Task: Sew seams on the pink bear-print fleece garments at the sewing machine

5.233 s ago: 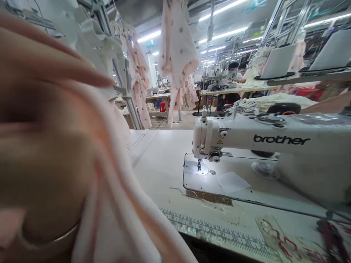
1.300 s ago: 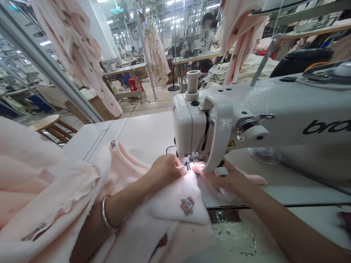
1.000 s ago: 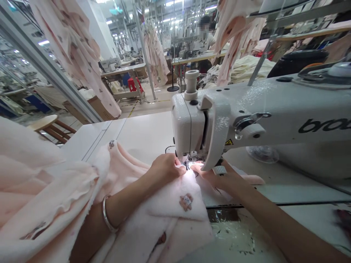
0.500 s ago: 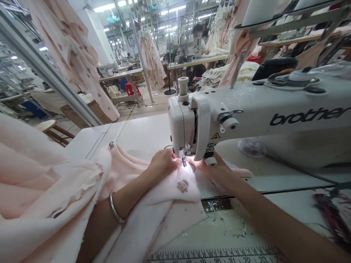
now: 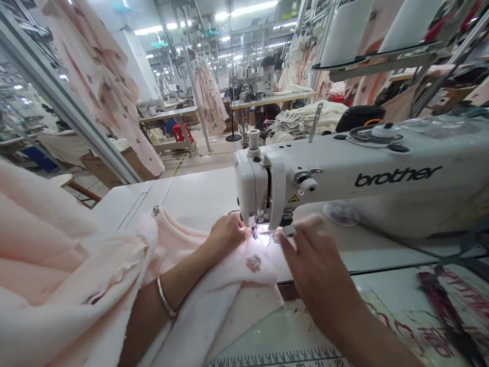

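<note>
Pale pink fleece fabric (image 5: 229,285) with small printed motifs lies under the head of a white sewing machine (image 5: 298,183). My left hand (image 5: 228,233), a silver bangle on its wrist, is closed on the fabric just left of the lit presser foot (image 5: 255,232). To the right of the needle area is my right hand (image 5: 311,255), below the machine arm. Its thumb side is close to the presser foot, while the other fingers are blurred by motion and partly behind the hand. Whether it holds the fabric's edge cannot be made out.
A large pink fabric heap (image 5: 46,270) fills the left side. A ruler strip (image 5: 275,357) runs along the front edge. Dark red-handled tool, perhaps snips (image 5: 439,300), lies at right. Thread cones (image 5: 346,33) stand above the machine. A person (image 5: 268,76) sits at a farther machine.
My right hand has drawn back from under the machine head and turned, its back now facing up. My left hand stays by the presser foot. The view has shifted slightly.
</note>
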Action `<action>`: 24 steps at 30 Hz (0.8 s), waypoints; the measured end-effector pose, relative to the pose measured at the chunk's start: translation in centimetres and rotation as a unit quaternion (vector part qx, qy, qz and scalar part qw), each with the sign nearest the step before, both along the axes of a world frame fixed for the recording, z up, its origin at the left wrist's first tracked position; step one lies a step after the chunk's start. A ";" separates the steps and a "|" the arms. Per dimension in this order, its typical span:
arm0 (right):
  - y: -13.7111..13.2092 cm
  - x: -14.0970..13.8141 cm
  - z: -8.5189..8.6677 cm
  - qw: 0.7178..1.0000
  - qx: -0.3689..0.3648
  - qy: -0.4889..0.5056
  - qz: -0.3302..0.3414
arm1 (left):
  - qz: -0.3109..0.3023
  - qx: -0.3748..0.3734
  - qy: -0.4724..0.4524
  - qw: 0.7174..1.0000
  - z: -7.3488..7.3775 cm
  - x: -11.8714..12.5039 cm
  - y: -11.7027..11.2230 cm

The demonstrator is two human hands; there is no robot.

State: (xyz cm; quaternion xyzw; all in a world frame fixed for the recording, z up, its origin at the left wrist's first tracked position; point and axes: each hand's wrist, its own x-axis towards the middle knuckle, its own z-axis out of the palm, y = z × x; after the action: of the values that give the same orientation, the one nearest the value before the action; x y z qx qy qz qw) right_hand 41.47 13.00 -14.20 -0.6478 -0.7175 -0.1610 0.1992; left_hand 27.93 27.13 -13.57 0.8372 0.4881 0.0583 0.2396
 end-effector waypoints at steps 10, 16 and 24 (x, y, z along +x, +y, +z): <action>-2.0 -2.2 -0.7 0.971 0.048 0.115 0.204 | -0.003 0.011 -0.001 1.000 -0.2 -0.1 -0.2; -3.4 -3.2 -2.0 0.983 0.055 0.047 0.166 | -0.005 0.024 0.014 1.000 -0.3 0.0 -0.4; -2.8 -3.5 -2.0 0.987 0.040 0.018 0.157 | -0.012 0.032 -0.009 0.999 -1.5 -0.1 0.0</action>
State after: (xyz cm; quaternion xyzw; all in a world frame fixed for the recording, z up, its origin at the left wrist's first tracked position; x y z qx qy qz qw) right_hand 38.01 10.18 -16.16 -0.5211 -0.7996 -0.1452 0.2608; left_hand 27.88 27.17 -15.06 0.8498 0.4737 0.0781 0.2176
